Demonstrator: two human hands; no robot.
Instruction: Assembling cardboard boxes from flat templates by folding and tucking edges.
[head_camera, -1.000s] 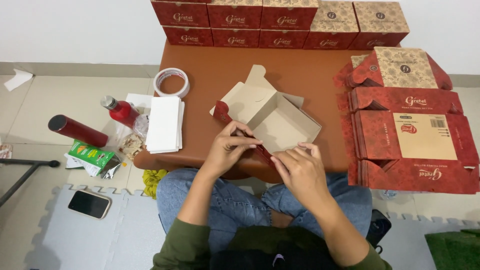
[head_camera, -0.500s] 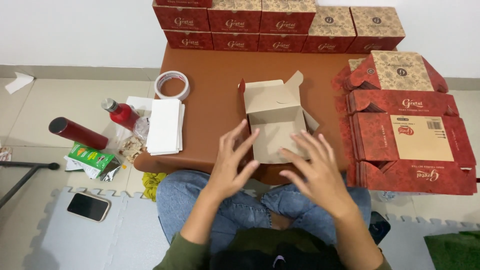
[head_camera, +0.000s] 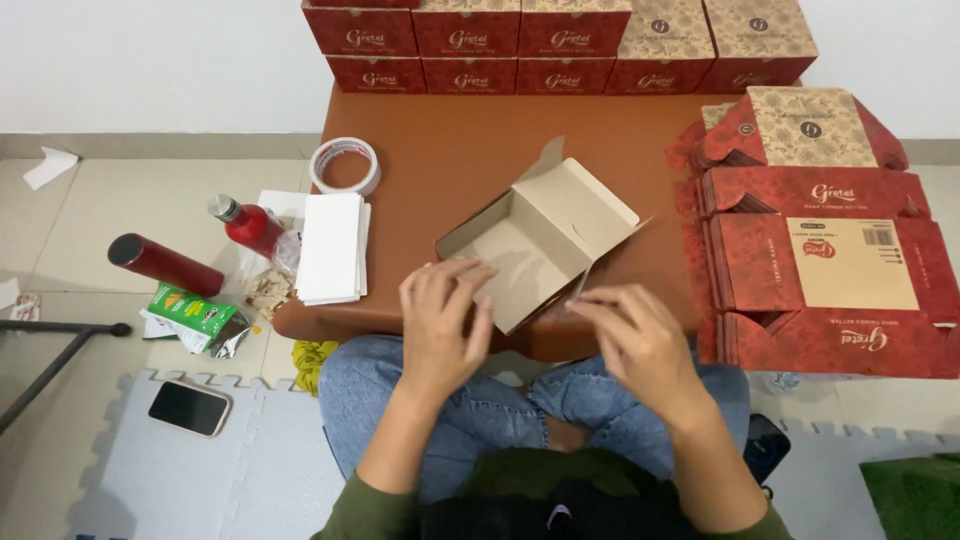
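Half a second ago the half-folded plain brown cardboard box (head_camera: 540, 240) stood squarely upright between raised, spread fingers; now it lies tilted on the brown table (head_camera: 450, 150), its open inside facing up and one flap pointing toward the far edge. The left hand (head_camera: 440, 325) has come down onto the box's near left wall, fingers curled over the edge and touching it. The right hand (head_camera: 635, 340) sits at the near right corner, fingertips pinching a flap loosely; how firm the hold is cannot be told.

Along the table's far edge stands a double row of finished red printed cartons (head_camera: 465, 45), and beside them two with beige patterned tops (head_camera: 705, 30). To the right lies a stack of flat red unfolded carton blanks (head_camera: 810, 260), the top one bearing a beige rectangular label. Left of the box rest a pile of white paper sheets (head_camera: 330, 245) and a roll of clear tape (head_camera: 345, 165). On the floor lie a red bottle (head_camera: 245, 222), a dark red cylindrical flask (head_camera: 165, 264), a green snack packet (head_camera: 195, 315) and a black phone (head_camera: 189, 407).
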